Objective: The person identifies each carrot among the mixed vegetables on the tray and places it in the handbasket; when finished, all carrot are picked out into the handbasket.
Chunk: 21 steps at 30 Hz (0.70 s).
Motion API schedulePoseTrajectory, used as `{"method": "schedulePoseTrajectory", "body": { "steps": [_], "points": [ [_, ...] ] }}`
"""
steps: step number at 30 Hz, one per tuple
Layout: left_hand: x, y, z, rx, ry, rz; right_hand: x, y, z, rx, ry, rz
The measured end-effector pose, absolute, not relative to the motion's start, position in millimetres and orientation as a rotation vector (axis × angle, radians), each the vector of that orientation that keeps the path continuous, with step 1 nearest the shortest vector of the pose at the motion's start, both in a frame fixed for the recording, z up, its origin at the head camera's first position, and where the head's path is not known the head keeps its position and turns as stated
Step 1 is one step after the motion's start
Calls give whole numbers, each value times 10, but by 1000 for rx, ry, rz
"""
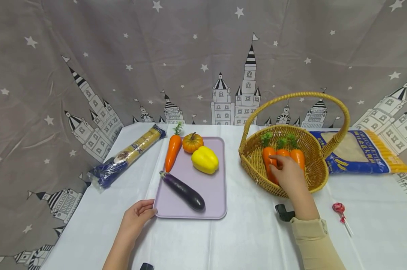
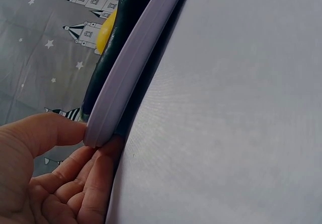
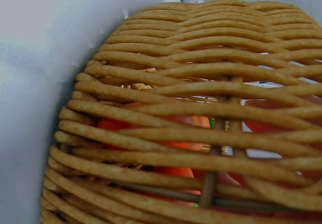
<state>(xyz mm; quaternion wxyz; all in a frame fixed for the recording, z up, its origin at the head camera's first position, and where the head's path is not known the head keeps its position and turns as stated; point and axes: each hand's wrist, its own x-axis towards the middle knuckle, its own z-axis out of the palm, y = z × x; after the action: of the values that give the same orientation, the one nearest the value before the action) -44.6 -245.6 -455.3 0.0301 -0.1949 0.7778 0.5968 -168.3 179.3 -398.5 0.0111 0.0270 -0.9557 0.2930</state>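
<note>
My left hand (image 1: pixel 134 221) holds the near left corner of the lilac tray (image 1: pixel 217 195); in the left wrist view the thumb of my left hand (image 2: pixel 55 158) lies against the rim of the tray (image 2: pixel 121 78), with fingers below. An eggplant (image 1: pixel 184 191), a yellow pepper (image 1: pixel 205 160), a small pumpkin (image 1: pixel 192 142) and a carrot (image 1: pixel 173 150) lie on the tray. My right hand (image 1: pixel 289 174) reaches into the wicker basket (image 1: pixel 257 176), thumb and index finger apart over the left carrot (image 1: pixel 268 153) of several inside. In the right wrist view, the basket's weave (image 3: pixel 191 93) hides the fingers.
A long pasta packet (image 1: pixel 129 153) lies left of the tray. Another, blue and yellow packet (image 1: pixel 362 152) lies right of the basket, partly behind its tall handle (image 1: pixel 294 95). A red lollipop (image 1: pixel 338 208) is at the right, and a grey curtain (image 1: pixel 176 56) hangs behind the table.
</note>
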Motion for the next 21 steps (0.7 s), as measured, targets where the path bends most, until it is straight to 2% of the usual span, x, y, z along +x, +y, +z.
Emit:
{"method": "schedulePoseTrajectory", "body": {
  "steps": [21],
  "points": [
    [-454,-2480,-4583,-612,2385,1830,-1537,1694,-3642,166,-2799,1130]
  ]
}}
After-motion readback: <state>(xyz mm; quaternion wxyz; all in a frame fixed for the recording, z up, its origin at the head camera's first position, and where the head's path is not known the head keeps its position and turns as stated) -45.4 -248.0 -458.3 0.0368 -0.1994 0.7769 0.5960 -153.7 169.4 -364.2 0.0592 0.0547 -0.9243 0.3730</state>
